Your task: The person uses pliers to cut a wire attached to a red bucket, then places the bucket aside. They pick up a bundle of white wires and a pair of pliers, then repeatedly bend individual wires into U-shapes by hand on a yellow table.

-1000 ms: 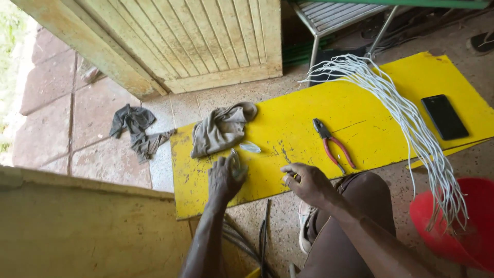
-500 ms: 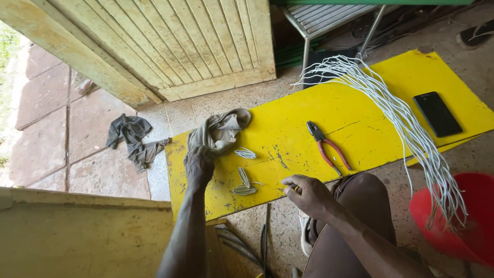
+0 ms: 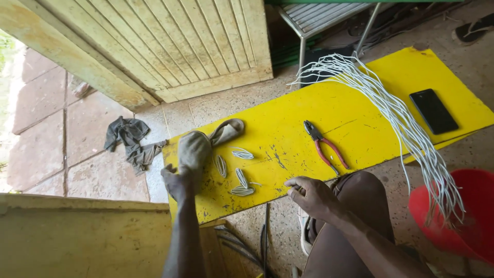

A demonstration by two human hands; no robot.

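We looked down on a yellow board [image 3: 360,103] lying on the ground, and the left hand [image 3: 177,180] was out at its near-left corner, fingers curled tight around the lower end of a greyish cloth [image 3: 198,146]. The cloth ran up from that grip toward one o'clock, its far end draped flat on the board. Just at three o'clock of the cloth lay small coils of white wire [image 3: 237,177]: one upright loop beside the cloth, one at its upper right, and a larger pair below, all resting loose on the yellow surface and touching no hand.

The right hand [image 3: 311,195] hung at the board's near edge, over the knee, fingers bent inward in a loose, narrow curl; whether it pinched anything we could not tell. At twelve o'clock of that hand sat red-handled pliers [image 3: 324,146], jaws pointing up-left, well apart from both hands.

Farther out, at two o'clock, a long bundle of white wires [image 3: 401,118] fanned across the board and trailed down over its edge into a red basin [image 3: 463,216]. A black phone [image 3: 433,110] lay flat just right of the bundle. Off the board at nine o'clock, a dark rag [image 3: 128,139] lay crumpled on the paving, below a slatted wooden door [image 3: 170,46].
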